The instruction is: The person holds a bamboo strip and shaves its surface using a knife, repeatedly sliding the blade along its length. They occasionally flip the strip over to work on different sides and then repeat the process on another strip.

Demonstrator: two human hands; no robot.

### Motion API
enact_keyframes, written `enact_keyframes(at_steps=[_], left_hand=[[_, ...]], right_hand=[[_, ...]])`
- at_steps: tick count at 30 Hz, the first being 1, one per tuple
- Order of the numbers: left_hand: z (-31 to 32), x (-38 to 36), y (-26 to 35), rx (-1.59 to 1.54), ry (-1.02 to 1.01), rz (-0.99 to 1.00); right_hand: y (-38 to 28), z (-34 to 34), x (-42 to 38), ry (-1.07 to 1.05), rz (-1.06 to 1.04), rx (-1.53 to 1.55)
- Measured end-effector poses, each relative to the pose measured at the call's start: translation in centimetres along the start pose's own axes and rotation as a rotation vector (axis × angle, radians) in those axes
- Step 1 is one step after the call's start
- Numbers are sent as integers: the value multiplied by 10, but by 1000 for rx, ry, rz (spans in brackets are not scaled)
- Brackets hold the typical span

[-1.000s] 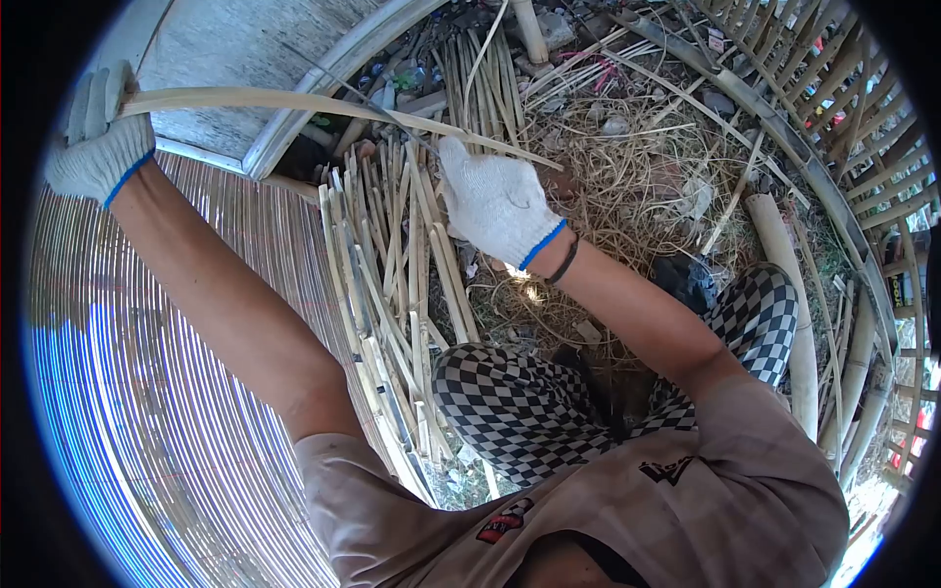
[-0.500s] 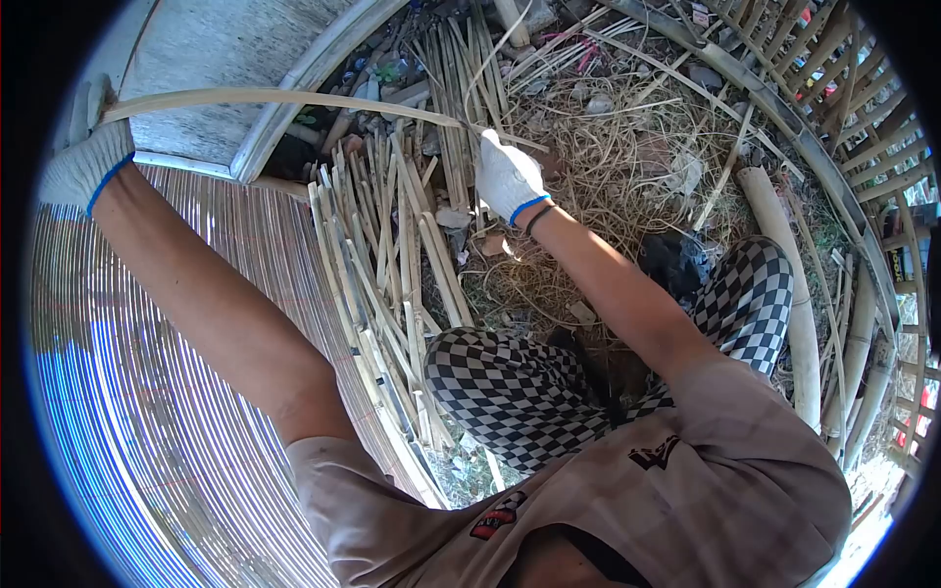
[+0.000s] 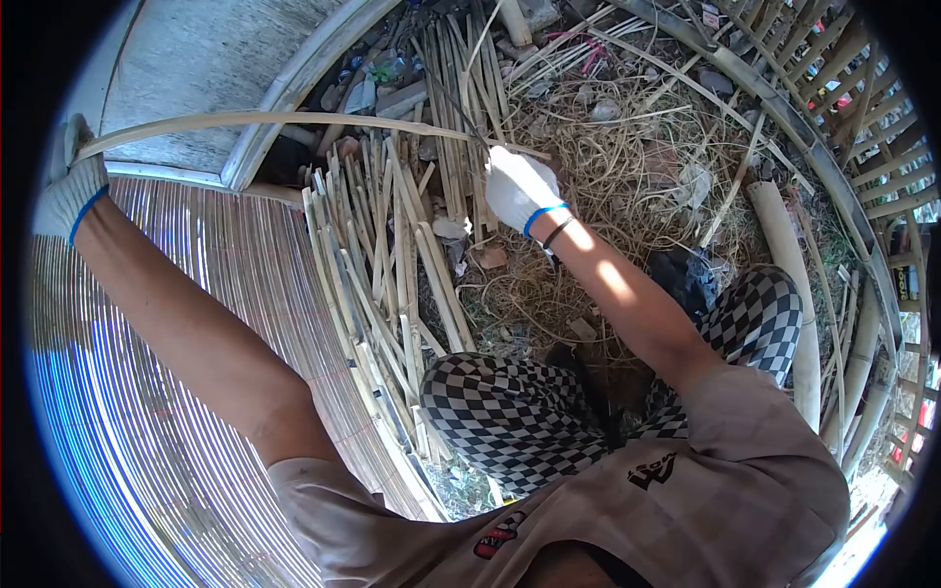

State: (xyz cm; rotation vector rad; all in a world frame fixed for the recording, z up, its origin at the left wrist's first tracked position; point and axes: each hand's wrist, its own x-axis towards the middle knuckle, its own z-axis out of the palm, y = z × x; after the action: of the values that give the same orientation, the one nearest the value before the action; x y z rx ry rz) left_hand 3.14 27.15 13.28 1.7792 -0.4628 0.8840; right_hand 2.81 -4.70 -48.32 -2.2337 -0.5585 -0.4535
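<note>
My left hand [image 3: 74, 186], in a white knit glove with a blue cuff, is closed round one end of a long pale bamboo strip [image 3: 294, 118]. The strip bows slightly upward across to my right hand [image 3: 522, 191], gloved alike and closed. From the right fist a thin dark knife blade [image 3: 459, 110] points up and left, crossing the strip; the handle is hidden in the glove. The strip's other end shows just past the right fingertips. A thin pale sliver [image 3: 478, 49] rises near the blade.
Split bamboo pieces [image 3: 402, 216] lie in a pile before my checkered knees. Curly shavings [image 3: 618, 147] cover the ground to the right. A slatted mat [image 3: 196, 323] is at left, below a framed panel [image 3: 206, 88]. A bamboo pole [image 3: 784, 274] and a lattice [image 3: 863, 118] stand right.
My left hand has shifted left and down with its end of the strip. My right hand sits slightly lower and farther right in the view. More of the dark blade shows.
</note>
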Motion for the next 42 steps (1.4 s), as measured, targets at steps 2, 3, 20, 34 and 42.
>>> enact_keyframes(at_steps=[2,3,20,34,42], left_hand=[[56,-35,14,-63,53,68],[83,-52,23,-235,-89,111],[141,-34,47,-562,-397,207],[149,-60,50,-833,-843,83],[159,-60,52,-834,-646,96]], right_hand=[[-32,-56,8,-63,4,-170],[-39,-62,4,18,44,-39],[143,59,-31,-651,390,-306],[135,35,-22,-589,168,-412],[139,35,-44,-594,726,29]])
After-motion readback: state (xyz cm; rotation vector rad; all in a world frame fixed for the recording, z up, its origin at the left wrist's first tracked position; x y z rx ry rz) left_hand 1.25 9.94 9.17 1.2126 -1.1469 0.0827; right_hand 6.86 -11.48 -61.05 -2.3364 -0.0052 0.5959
